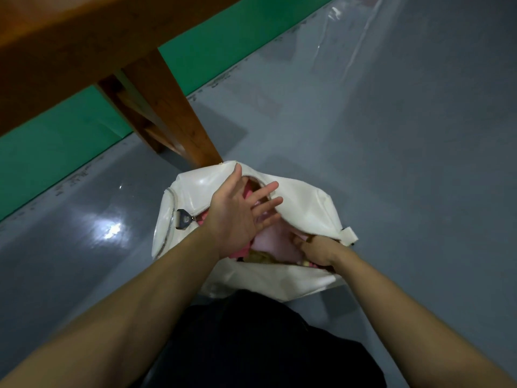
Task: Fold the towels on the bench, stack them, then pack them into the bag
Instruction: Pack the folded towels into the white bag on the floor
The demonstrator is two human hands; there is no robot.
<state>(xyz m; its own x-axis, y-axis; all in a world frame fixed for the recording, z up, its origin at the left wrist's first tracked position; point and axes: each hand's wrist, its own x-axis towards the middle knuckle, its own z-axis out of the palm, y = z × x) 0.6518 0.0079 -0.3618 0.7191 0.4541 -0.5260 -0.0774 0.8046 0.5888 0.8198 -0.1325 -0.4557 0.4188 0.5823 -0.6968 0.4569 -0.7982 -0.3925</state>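
Bag: glossy white zip-top bag (pixel 302 208) on the grey floor, mouth open, beside the brown wooden bench's (pixel 167 107) leg.
Towels: folded pink towels (pixel 277 242) already inside.
Left hand (pixel 237 214): fingers spread, flat over the opening.
Right hand (pixel 319 252): curled at the rim (grip unclear).
Advice: press evenly, keeping cloth off the zip.
Room: open floor right.

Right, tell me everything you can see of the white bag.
The bag is white, glossy, soft-sided, sitting on the grey floor by the bench leg. Its zip is open, a dark pull hanging at the left end. Pink towels show inside. The left hand, fingers spread, reaches into the opening; the right hand grips near the rim.
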